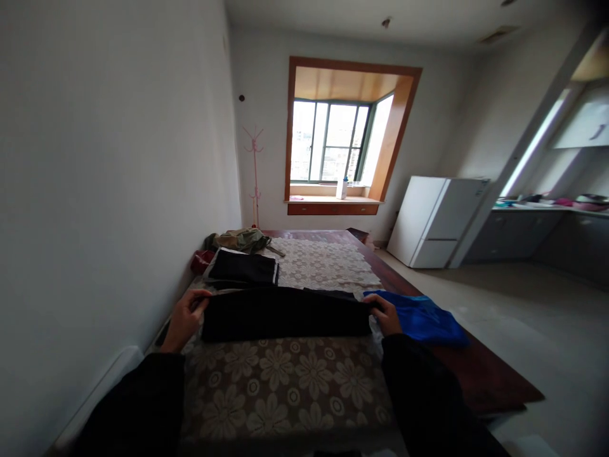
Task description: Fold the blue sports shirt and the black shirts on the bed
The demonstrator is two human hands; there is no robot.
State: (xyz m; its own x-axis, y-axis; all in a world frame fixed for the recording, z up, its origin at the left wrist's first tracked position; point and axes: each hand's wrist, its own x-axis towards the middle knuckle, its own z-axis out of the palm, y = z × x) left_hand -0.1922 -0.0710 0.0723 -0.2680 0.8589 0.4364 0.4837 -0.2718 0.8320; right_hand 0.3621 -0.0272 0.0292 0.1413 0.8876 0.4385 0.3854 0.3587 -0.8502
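Observation:
A long folded piece of black cloth (285, 315), perhaps a garment, stretches across the table in front of me. My left hand (186, 317) pinches its far left corner between thumb and fingers. At the opposite end, my right hand (384, 312) grips the far right corner the same way. Just beyond the left part lies a folded black cloth stack (243, 266) with a pale edge. A blue folded cloth (428, 317) rests right beside my right hand. Another dark cloth edge (328, 294) shows behind the black one.
The wooden table (495, 374) carries a lace-patterned tablecloth (295, 387). A crumpled olive bundle (240, 239) and a dark red item (202, 261) sit at the far left by the wall. Beyond stand a pink coat rack (255, 168) and a white refrigerator (435, 219).

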